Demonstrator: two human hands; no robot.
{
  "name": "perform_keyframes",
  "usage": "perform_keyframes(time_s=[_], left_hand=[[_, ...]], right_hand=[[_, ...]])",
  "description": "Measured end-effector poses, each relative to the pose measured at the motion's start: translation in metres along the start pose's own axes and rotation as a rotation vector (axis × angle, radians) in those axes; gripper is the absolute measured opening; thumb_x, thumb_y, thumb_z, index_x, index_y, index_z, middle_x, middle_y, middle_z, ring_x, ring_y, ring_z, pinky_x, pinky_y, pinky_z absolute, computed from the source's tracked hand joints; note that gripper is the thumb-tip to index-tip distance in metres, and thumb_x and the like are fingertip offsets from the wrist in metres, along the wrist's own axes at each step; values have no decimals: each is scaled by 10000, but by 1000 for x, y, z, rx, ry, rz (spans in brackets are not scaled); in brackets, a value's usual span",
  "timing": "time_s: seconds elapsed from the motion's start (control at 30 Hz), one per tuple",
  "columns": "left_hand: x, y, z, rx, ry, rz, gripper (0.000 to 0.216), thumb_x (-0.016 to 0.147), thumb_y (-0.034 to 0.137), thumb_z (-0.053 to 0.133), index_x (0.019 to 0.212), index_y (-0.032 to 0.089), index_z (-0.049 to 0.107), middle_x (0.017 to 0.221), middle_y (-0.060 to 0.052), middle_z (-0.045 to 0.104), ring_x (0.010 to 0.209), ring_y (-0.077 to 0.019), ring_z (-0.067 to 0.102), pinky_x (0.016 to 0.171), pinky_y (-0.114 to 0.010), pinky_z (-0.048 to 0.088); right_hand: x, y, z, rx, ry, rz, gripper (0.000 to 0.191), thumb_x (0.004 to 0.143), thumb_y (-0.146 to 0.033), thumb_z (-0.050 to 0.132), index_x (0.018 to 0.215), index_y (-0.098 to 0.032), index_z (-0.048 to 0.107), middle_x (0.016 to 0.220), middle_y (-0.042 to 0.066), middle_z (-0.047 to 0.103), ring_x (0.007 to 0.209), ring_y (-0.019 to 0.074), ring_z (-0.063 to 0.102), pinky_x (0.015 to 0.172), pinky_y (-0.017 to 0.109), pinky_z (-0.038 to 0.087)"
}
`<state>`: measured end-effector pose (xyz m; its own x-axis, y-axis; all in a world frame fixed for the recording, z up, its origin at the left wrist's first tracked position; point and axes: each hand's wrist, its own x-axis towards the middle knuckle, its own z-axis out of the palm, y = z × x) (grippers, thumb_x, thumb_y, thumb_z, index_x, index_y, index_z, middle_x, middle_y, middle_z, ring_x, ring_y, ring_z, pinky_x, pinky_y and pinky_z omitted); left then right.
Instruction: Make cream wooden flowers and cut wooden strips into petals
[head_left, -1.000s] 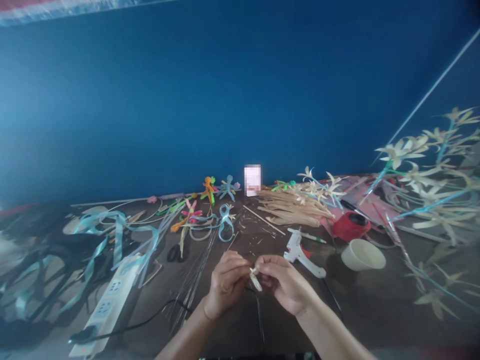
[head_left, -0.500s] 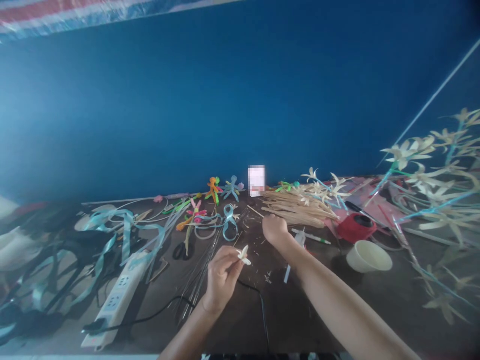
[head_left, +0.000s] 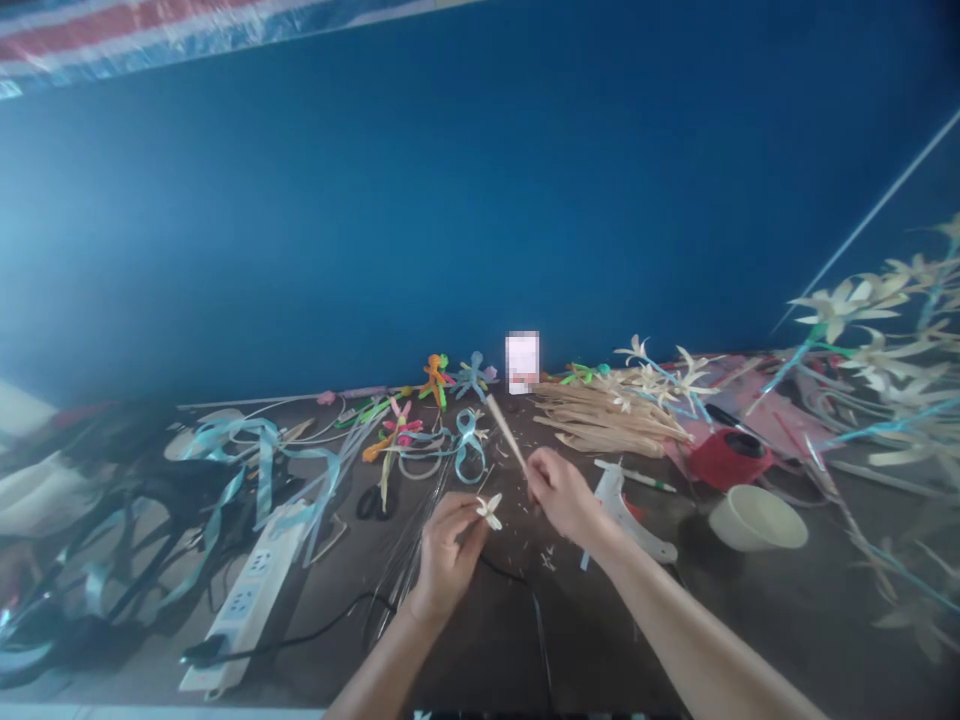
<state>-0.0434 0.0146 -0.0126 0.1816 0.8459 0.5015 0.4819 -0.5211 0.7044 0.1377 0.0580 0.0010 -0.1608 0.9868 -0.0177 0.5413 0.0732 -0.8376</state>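
Note:
My left hand point(head_left: 450, 548) pinches a small cream flower point(head_left: 490, 511) with narrow pointed petals. My right hand point(head_left: 562, 490) is closed on one end of a narrow pale strip point(head_left: 506, 433), which points up and away to the left. Farther back lies a bundle of dry tan strips point(head_left: 611, 415), apart from the right hand. A white glue gun point(head_left: 615, 500) rests on the dark table, partly behind my right forearm.
A cream cup point(head_left: 757, 518) and a red object point(head_left: 729, 458) stand at right, near finished flower sprays point(head_left: 847, 305). On the left are a white power strip point(head_left: 251, 590), blue ribbon point(head_left: 262, 465) and black-handled scissors point(head_left: 375, 502). Pipe-cleaner figures point(head_left: 435, 378) line the wall.
My right hand has drawn back from beside the bundle toward me, bringing the pale strip with it. My left hand keeps the flower, which is turned slightly. The view has shifted a little.

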Motion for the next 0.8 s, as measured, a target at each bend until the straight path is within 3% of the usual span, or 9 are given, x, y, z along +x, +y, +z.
perform_keyframes(time_s=[0.1, 0.2, 0.47, 0.63, 0.8], left_hand=[[3, -3, 1, 74, -12, 98, 117, 735, 128, 524, 815, 162, 603, 832, -61, 592, 778, -153, 553, 691, -299, 453], [5, 1, 5, 141, -22, 187, 115, 735, 131, 525, 809, 166, 606, 811, -60, 605, 782, -158, 549, 704, -310, 444], [6, 12, 4, 219, -118, 274, 105, 741, 124, 514, 786, 168, 598, 766, -47, 602, 770, -156, 528, 709, -311, 410], [6, 18, 3, 254, -154, 302, 83, 743, 146, 520, 768, 171, 596, 707, -36, 584, 718, -145, 523, 688, -303, 404], [5, 19, 6, 209, -129, 327, 86, 744, 152, 526, 788, 175, 596, 730, -41, 602, 729, -146, 534, 687, -298, 415]], right_hand=[[-31, -3, 6, 538, -200, 109, 223, 826, -400, 346, 783, -199, 433, 511, -74, 378, 338, 54, 312, 321, 161, 244], [-49, -8, 6, 715, -307, 160, 221, 818, -403, 373, 755, -196, 420, 496, -85, 350, 327, 36, 243, 302, 150, 169], [-57, -15, -1, 643, -282, 139, 344, 818, -476, 339, 655, -182, 412, 459, -73, 392, 306, 32, 267, 302, 167, 166], [-55, -14, -4, 534, -276, 111, 361, 784, -478, 424, 589, -175, 410, 429, -72, 386, 322, 31, 307, 332, 172, 187], [-54, -9, -2, 617, -290, 155, 363, 761, -486, 451, 578, -173, 434, 396, -86, 359, 289, 28, 266, 305, 174, 160]])
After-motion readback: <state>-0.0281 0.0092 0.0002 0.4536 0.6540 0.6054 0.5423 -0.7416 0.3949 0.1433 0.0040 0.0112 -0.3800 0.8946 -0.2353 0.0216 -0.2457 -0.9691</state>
